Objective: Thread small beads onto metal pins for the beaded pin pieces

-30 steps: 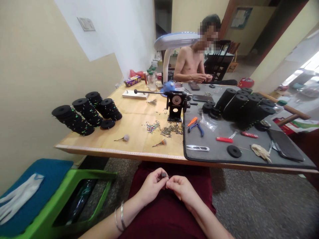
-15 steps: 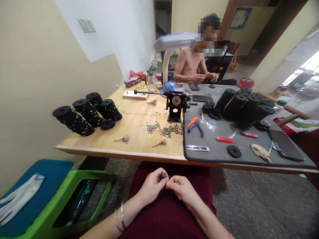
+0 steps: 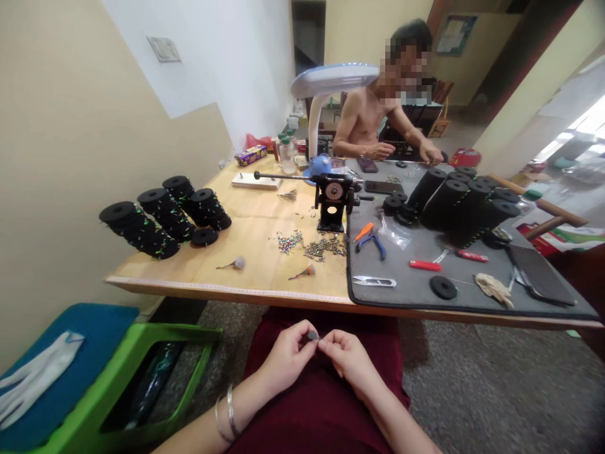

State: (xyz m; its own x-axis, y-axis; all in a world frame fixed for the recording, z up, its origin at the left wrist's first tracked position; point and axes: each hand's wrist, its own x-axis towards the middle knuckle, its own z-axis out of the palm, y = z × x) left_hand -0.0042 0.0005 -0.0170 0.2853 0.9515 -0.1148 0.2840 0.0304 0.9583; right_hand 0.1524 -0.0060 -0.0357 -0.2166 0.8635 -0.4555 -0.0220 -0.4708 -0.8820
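Observation:
Above my lap, my left hand (image 3: 289,358) is closed in a pinch on a small dark grey tuft-like piece (image 3: 312,335); only its rounded end shows between thumb and forefinger. My right hand (image 3: 347,359) is closed too, its thumb and fingertips pressed together just beside the left thumb. What they pinch is too small to make out. On the table in front lie a grey brush-like bundle (image 3: 239,263) and another with an orange band (image 3: 308,271). Behind them are piles of coloured beads (image 3: 289,241) and small metallic pieces (image 3: 326,247).
A black winding device (image 3: 331,205) stands mid-table beside a lamp (image 3: 316,126). Black foam spools rise in stacks at left (image 3: 158,211) and right (image 3: 449,202). Pliers (image 3: 373,244) and thread snips (image 3: 375,281) lie on the grey mat (image 3: 401,296). A co-worker (image 3: 363,120) sits opposite.
My right fingertips have shifted slightly right, opening a small gap from the left hand. The co-worker has leaned and stretched one arm toward the spools at right.

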